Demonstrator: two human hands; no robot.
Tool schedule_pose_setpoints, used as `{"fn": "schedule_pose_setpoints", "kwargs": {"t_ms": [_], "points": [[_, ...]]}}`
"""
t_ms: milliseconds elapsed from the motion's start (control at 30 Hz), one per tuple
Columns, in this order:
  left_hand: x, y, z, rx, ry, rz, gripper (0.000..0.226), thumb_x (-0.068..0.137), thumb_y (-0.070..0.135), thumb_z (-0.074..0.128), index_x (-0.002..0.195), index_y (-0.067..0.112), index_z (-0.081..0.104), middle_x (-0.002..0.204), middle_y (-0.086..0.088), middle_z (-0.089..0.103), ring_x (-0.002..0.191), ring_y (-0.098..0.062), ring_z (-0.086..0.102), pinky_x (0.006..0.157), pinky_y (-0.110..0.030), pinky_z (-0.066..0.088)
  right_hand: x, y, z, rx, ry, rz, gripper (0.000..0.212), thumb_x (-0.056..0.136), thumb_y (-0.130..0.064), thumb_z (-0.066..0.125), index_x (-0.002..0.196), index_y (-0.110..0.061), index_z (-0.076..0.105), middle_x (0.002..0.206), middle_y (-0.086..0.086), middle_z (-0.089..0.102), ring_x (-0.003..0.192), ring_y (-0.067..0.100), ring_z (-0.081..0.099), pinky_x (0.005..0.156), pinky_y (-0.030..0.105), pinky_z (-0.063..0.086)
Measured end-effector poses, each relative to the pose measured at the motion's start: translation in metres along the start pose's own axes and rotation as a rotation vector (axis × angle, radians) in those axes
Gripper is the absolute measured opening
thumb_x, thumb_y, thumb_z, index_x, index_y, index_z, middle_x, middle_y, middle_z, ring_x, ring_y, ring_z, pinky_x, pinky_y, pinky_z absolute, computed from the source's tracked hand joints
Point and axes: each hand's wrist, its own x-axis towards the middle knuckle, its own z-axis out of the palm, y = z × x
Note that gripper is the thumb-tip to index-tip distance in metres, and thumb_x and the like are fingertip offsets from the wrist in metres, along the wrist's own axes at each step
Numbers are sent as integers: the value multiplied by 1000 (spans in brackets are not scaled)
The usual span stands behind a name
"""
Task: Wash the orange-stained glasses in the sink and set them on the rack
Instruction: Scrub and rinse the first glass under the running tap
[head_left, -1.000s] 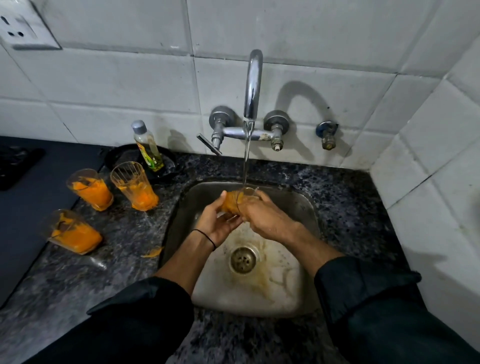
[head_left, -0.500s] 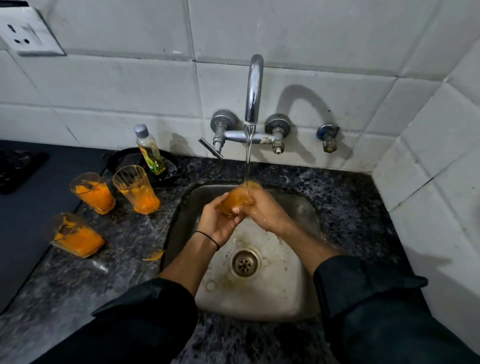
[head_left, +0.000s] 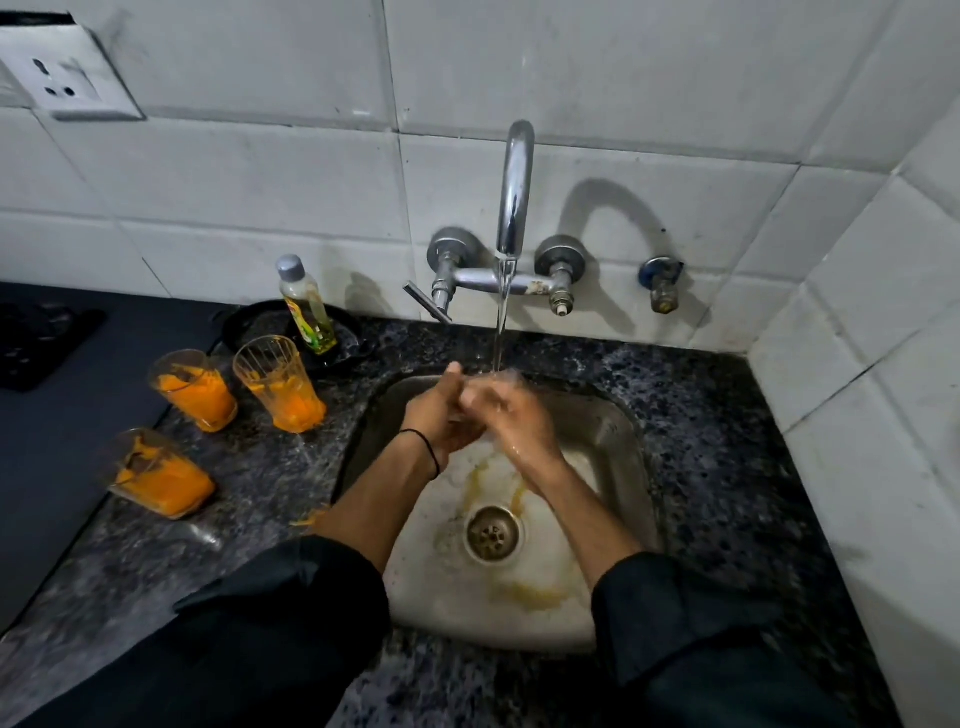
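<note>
Clear, wet glass (head_left: 483, 415) sits under the tap (head_left: 514, 197) stream near the back edge of the sink (head_left: 618, 431). Fingers of left hand (head_left: 441, 415) and right hand (head_left: 517, 423) curl round its wall. Judged slippery and fragile: grip mid-wall, not rim.

Forearms (head_left: 374, 499) converge forward; left hand (head_left: 441, 415), right hand (head_left: 517, 423) meet, touching; fingers (head_left: 483, 397) blurred, grip unclear.

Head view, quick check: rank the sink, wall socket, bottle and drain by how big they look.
1. sink
2. wall socket
3. bottle and drain: near alike; bottle longer, drain wider, so no ranking.
</note>
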Motion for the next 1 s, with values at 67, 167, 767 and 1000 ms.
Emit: {"fn": "schedule_pose_setpoints", "kwargs": {"t_ms": [67,167,767,1000], "points": [[5,-2,-8,-89,-30,-162,46,99,49,50,111,8,67,99,-16,69,80,-27,67,53,-33,58,7,1,-15,-653,-424,-283,27,87,-7,60,110,-20,67,113,-1,68,107,17,61,95,33,46],[-1,-10,-7,-295,-185,-249,43,102,41,42,105,5,66,87,-14,71,66,-24,62,46,-24,49,19,-5,-33,-1133,-525,-386,25,86,-19,62,109,-27,65,116,-4,67,111,16,59,96,34,45],[4,-20,11,-557,-279,-82,51,102,43,40,93,8,75,97,-13,69,85,-20,55,87,-37,47,29,-35,-31,-678,-325,-72,20,80,-9,73,92,-25,77,97,-10,75,96,8,68,97,37,53],[5,-8,12,-267,-176,-228,54,99,57,41,96,12,68,76,-8,71,59,-18,61,53,-23,51,27,-61,-42,-1074,-617,-141,16,92,-15,64,103,-27,69,101,-13,67,89,8,59,87,28,46]]}}
